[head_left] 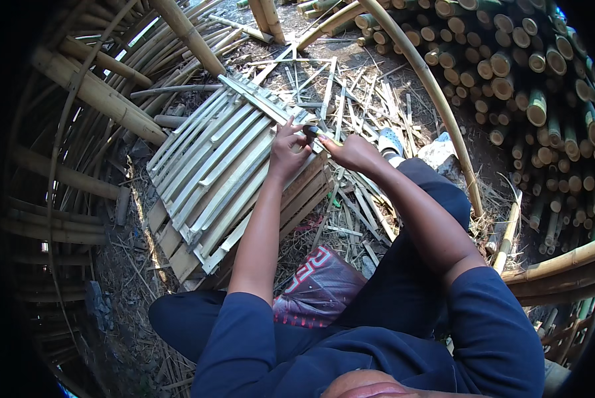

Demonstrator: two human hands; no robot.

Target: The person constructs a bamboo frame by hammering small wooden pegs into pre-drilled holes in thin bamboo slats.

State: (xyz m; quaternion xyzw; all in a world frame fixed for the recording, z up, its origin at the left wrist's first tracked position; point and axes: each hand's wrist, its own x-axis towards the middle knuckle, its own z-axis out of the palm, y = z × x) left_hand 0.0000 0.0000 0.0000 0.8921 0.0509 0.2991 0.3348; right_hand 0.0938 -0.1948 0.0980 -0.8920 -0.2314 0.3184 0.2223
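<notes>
A panel of pale split-bamboo slats (208,166) lies in front of me on a wooden crate-like stack (302,197). One slat (257,101) rests across the others at the far end. My right hand (354,154) is wrapped round a hand tool (316,131) with a dark head and a yellow-green grip; its exact kind is hard to make out. My left hand (289,151) is at the panel's far right corner, beside the tool's head. Its fingers are bent together in a pinch, and whatever lies between them is too small to tell.
Cut bamboo poles (510,73) are piled at the far right, ends facing me. A curved pole (437,86) arches between that pile and my right arm. Bamboo offcuts (370,199) litter the ground. A printed dark sack (320,288) lies between my legs. Bamboo beams (101,99) stand at left.
</notes>
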